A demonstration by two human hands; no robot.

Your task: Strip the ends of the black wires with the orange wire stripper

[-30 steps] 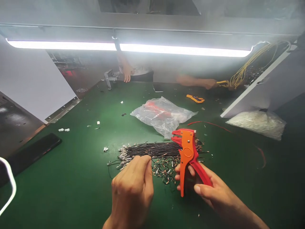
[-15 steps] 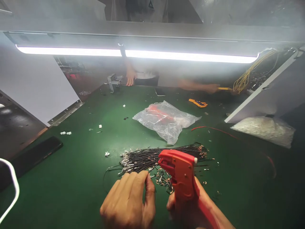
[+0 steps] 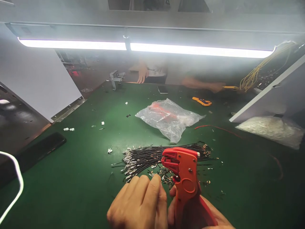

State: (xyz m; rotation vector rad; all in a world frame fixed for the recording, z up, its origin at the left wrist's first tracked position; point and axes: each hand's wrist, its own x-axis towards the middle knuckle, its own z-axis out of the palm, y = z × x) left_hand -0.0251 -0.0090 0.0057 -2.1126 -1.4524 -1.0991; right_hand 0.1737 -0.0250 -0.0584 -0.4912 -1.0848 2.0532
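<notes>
My right hand (image 3: pixel 172 203) is wrapped around the handles of a red wire stripper (image 3: pixel 187 178), held upright with its jaw end pointing left. Close beside it on the left, my left hand (image 3: pixel 140 203) is closed, back of the hand up, thumb and forefinger pressed together. Whatever its fingers hold is hidden. Just beyond both hands lies a bundle of black wires (image 3: pixel 145 157), with metal terminals at the left end and bare copper at the right. Scattered offcuts (image 3: pixel 165 176) of wire and insulation lie between the bundle and my hands.
A clear plastic bag (image 3: pixel 170 119) with red contents lies mid-table. Behind it are an orange-yellow hand tool (image 3: pixel 202 101) and a phone (image 3: pixel 162 90). A filled bag (image 3: pixel 271 128) sits right, a dark case (image 3: pixel 38 152) left. Another person's hand (image 3: pixel 143 74) rests at the far edge.
My left hand has moved right, closer to the wire stripper, and its thumb has drawn in against the fingers. The stripper has turned slightly. The whole view has shifted a little.
</notes>
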